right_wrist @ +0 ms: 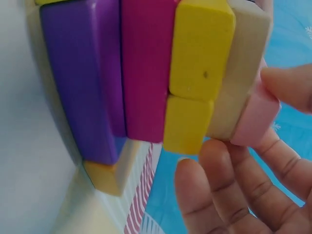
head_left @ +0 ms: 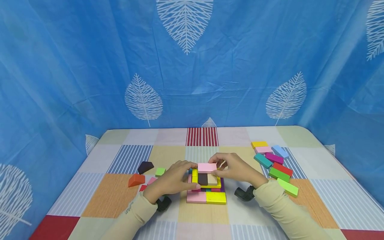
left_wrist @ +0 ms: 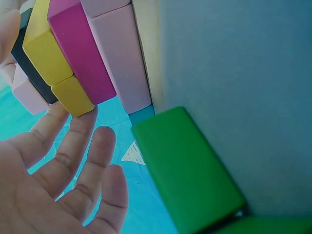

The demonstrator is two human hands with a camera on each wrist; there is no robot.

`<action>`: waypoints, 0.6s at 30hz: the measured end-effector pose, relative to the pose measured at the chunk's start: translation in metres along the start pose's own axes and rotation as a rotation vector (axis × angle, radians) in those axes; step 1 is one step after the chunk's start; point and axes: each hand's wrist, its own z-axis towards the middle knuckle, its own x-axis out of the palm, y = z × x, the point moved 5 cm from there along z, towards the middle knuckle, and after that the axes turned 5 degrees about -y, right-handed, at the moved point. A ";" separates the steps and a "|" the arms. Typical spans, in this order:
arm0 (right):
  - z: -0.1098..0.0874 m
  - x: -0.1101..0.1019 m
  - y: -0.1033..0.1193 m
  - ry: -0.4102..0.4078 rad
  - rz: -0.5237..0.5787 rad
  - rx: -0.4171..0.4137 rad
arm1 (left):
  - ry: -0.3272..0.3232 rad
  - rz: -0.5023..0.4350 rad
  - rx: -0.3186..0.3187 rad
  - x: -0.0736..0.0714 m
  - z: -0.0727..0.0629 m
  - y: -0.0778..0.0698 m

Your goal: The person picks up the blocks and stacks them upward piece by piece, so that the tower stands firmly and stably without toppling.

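Atop the stack (head_left: 210,187), a pink block (head_left: 207,167) is pinched by the right hand (head_left: 238,169); the stack is touched by the left hand (head_left: 172,178), fingers spread. Placing seems underway; squaring, then gentle release, is likely needed.

The purple block (right_wrist: 78,87), left in the right wrist view, looks smooth and softly glossy. In the head view, the upper curtain (head_left: 240,50) is creased, faintly shiny cloth; the tablecloth (head_left: 204,230) below, matt cloth.
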 end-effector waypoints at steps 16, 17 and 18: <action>-0.049 -0.074 -0.040 -0.191 -0.019 0.117 | 0.002 0.012 -0.002 0.001 -0.001 0.001; -0.053 -0.080 -0.045 -0.204 -0.026 0.130 | 0.002 0.012 -0.003 0.001 -0.001 0.001; -0.057 -0.085 -0.049 -0.217 -0.043 0.144 | 0.002 0.011 -0.004 0.001 -0.001 0.001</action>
